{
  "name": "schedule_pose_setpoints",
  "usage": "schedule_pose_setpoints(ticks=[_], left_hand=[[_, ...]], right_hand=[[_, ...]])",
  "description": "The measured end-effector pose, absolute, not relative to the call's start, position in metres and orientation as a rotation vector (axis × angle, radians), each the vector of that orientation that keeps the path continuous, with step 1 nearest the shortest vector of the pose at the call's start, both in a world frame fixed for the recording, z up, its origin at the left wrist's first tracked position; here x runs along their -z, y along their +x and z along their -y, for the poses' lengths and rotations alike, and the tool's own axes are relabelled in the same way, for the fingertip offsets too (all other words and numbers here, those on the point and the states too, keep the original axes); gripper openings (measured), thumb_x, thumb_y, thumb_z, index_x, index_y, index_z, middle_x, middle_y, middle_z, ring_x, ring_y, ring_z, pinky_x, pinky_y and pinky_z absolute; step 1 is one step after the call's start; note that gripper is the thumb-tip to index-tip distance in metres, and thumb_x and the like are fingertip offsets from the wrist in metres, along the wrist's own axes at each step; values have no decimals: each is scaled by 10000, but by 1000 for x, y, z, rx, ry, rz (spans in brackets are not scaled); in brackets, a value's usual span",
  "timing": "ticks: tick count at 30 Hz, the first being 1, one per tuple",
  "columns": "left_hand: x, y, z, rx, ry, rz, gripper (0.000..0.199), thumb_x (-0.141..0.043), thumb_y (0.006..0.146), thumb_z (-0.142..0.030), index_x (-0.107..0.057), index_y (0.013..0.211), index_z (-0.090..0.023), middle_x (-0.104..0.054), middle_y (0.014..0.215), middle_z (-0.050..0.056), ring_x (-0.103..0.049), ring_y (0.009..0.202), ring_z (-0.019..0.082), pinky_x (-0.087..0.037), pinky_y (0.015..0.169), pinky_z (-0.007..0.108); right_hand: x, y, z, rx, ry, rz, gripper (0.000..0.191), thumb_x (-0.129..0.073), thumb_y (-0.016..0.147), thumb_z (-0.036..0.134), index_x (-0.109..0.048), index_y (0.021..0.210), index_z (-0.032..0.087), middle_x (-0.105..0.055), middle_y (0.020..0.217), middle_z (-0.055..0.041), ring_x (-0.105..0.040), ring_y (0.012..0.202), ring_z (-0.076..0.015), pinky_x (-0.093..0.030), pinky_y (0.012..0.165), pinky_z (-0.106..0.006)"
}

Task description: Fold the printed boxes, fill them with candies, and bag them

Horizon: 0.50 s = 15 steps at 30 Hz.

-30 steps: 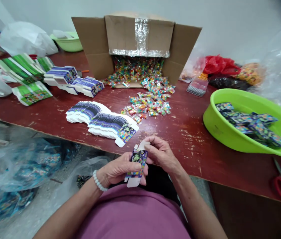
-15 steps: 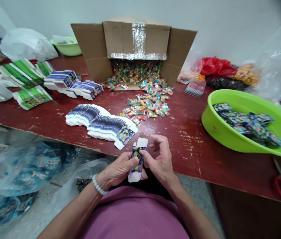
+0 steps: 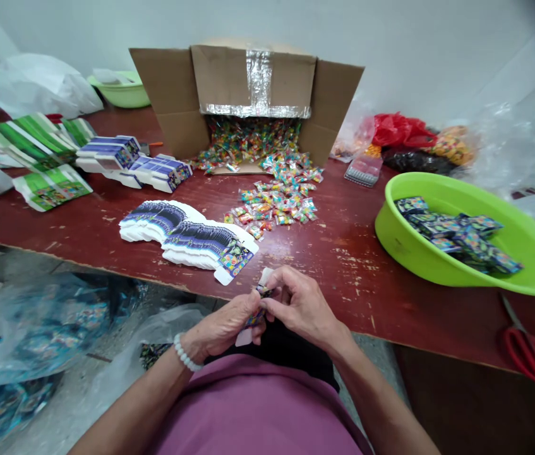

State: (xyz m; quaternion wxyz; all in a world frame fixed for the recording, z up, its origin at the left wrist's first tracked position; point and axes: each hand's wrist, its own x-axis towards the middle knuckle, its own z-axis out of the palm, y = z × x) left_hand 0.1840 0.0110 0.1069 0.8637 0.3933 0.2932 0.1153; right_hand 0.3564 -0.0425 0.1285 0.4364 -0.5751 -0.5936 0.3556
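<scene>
In the head view, a small printed box (image 3: 254, 318) is held at the table's near edge, above the person's lap, partly covered by both hands. The left hand (image 3: 227, 323) grips it from the left, thumb above and fingers curled beneath. The right hand (image 3: 302, 306) has its fingers bent in and its thumb and forefinger pinching the box's far end, beside a white flap; the exact fingertip contact is hidden.

On the red table (image 3: 328, 262), a fanned row of flat cartons (image 3: 191, 230) lies just beyond the left hand. Farther off, wrapped candies (image 3: 279, 202) spill from an open cardboard box (image 3: 290, 79). To the right stands a green tub (image 3: 414, 259) holding printed boxes (image 3: 478, 243), with red-handled scissors (image 3: 527, 357) near it at the table's near edge. Purple bundles (image 3: 160, 174) and green bundles (image 3: 54, 188) sit far left.
</scene>
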Motion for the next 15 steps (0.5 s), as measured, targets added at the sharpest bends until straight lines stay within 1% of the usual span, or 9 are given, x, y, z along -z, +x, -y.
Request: schedule_pose_setpoints(ticks=[3, 5, 7, 10, 12, 14, 15], left_hand=[[-108, 182, -16, -188, 837, -620, 591, -701, 735, -706, -658, 851, -128, -588, 762, 19, -447, 543, 68, -406, 499, 202], [-110, 182, -18, -137, 903, -603, 561, -724, 735, -672, -650, 812, -122, -577, 715, 11, -441, 515, 63, -393, 476, 193], [-113, 183, -19, -80, 982, -572, 520, -777, 697, -623, -639, 763, -126, -564, 648, -4, -454, 478, 68, -391, 452, 195], [-117, 184, -19, -53, 1048, -540, 456, -848, 608, -522, -628, 704, -134, -562, 577, -14, -499, 436, 92, -411, 434, 211], [-119, 183, -20, -107, 1079, -563, 402, -857, 604, -446, -641, 728, -131, -575, 567, -13, -532, 428, 103, -426, 440, 212], [-120, 183, -19, -194, 1096, -618, 360, -835, 656, -399, -660, 815, -128, -626, 624, 10, -574, 442, 114, -451, 461, 217], [-120, 183, -19, -242, 1086, -642, 359, -825, 676, -395, -662, 855, -129, -651, 665, 25, -589, 452, 119, -464, 470, 223]], right_hand=[[-132, 362, 44, -1214, -1284, 1399, 163, -671, 832, 179, -552, 924, 242, -657, 818, 22, -628, 655, -145, -463, 615, -265], [-132, 365, 44, -1333, -1232, 1380, 220, -679, 822, 172, -521, 957, 242, -648, 787, 35, -624, 659, -140, -453, 612, -254], [-131, 367, 44, -1400, -1214, 1342, 281, -718, 787, 177, -512, 968, 237, -624, 770, 44, -595, 667, -130, -431, 606, -237], [-125, 366, 43, -1528, -1135, 1208, 353, -784, 732, 232, -507, 950, 230, -590, 762, 53, -548, 656, -113, -408, 597, -220], [-119, 361, 43, -1482, -1148, 1148, 370, -796, 717, 246, -500, 938, 233, -581, 747, 56, -532, 639, -112, -406, 598, -224], [-114, 354, 41, -1247, -1275, 1142, 330, -766, 730, 224, -519, 948, 239, -601, 783, 38, -526, 636, -122, -421, 614, -244], [-112, 350, 41, -1094, -1347, 1150, 321, -748, 735, 212, -543, 981, 241, -623, 854, 13, -535, 662, -133, -438, 638, -260]])
